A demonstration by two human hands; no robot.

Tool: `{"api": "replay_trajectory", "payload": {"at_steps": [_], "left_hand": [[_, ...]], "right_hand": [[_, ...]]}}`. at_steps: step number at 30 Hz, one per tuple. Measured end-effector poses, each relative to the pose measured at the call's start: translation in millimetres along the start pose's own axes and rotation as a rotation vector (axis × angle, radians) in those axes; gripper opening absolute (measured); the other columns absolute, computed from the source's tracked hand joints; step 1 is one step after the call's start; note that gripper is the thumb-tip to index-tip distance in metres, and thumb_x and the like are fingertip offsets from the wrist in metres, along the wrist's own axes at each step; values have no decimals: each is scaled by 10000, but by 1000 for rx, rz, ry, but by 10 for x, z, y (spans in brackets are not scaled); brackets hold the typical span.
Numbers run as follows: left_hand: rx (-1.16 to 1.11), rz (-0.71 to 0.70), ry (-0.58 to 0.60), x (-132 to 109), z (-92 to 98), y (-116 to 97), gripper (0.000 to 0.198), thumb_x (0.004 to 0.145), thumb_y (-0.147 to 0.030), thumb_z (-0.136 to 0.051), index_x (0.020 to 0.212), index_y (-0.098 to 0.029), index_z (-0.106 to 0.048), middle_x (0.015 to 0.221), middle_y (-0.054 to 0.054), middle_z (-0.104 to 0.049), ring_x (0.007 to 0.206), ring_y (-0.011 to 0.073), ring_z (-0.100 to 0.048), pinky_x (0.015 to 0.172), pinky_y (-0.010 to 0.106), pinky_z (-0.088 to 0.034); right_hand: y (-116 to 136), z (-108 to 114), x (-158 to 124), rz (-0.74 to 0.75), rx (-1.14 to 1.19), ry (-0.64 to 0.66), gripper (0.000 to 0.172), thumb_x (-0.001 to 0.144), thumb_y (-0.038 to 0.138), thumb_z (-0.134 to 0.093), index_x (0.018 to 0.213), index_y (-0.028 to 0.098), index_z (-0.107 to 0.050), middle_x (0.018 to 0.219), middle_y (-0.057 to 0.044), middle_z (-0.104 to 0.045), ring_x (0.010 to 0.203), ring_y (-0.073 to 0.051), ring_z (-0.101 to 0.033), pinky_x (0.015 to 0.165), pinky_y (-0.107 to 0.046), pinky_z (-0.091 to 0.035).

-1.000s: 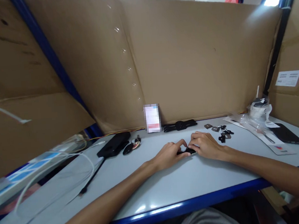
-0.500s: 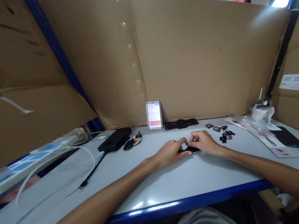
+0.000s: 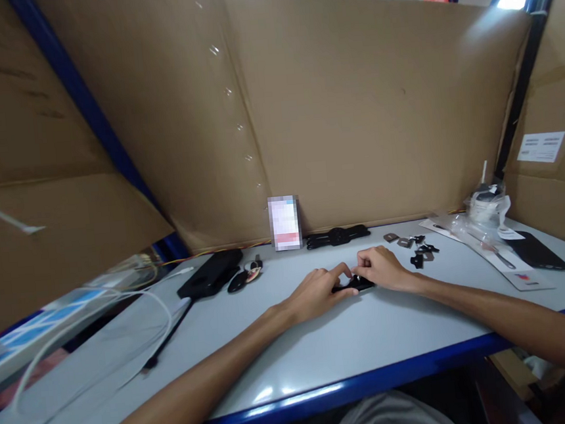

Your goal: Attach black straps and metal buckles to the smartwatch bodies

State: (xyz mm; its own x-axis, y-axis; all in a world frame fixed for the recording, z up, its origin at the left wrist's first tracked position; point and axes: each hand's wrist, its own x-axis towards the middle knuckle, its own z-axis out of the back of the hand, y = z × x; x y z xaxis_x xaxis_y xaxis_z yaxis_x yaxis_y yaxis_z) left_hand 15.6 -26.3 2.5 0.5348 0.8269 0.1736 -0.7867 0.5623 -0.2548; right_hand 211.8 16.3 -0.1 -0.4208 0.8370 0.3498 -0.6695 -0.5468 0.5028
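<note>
Low over the table, a small flat black piece (image 3: pixel 365 284) lies under both my hands, partly hidden by the fingers. My left hand (image 3: pixel 319 293) grips its left end, with the thumb along the near edge and the index finger bent above. From the right, my right hand (image 3: pixel 382 269) reaches in with its fingers pinched at the top of the piece. Whatever sits in that pinch is hidden or too small to name. Just beyond my right hand lie several small black clips (image 3: pixel 419 261) and square metal plates (image 3: pixel 404 243).
A lit phone (image 3: pixel 285 223) leans on the cardboard wall beside a black folded bracket (image 3: pixel 339 236). Leftward are a car key (image 3: pixel 238 282), a black power bank (image 3: pixel 211 274), white cables and a power strip (image 3: pixel 40 325). Rightward lie a blister pack (image 3: pixel 504 262), a dark phone (image 3: pixel 538 252) and a plastic-wrapped jar (image 3: pixel 484 207).
The camera has turned slightly, so the scene sits a little further left. Both hands stay at the black piece; the right fingers have shifted only slightly.
</note>
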Motion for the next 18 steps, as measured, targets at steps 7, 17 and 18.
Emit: {"api": "replay_trajectory", "payload": {"at_steps": [7,17,18], "left_hand": [[8,15,7,-4,13,-14,435,939,-572,-506,1162,-205,-572,679,-4,-663,588,191,-568,576,257,-284],[-7,-18,-2,6,-10,19,429,941,-555,-520,1187,-206,-566,639,-25,-639,569,173,-555,570,254,-277],[-6,-15,0,6,-11,23,431,940,-553,-523,1188,-203,-563,635,-26,-639,571,175,-556,569,255,-276]], "right_hand": [[-38,134,-21,100,-51,17,284,923,298,-588,683,177,-680,609,15,-603,593,-109,-470,580,-253,-251],[-100,241,-86,260,-119,108,258,909,263,-609,698,173,-728,666,-10,-638,623,-110,-488,599,-256,-264],[-103,238,-87,258,-109,122,267,911,265,-605,690,171,-724,648,-7,-631,613,-108,-483,597,-256,-265]]}}
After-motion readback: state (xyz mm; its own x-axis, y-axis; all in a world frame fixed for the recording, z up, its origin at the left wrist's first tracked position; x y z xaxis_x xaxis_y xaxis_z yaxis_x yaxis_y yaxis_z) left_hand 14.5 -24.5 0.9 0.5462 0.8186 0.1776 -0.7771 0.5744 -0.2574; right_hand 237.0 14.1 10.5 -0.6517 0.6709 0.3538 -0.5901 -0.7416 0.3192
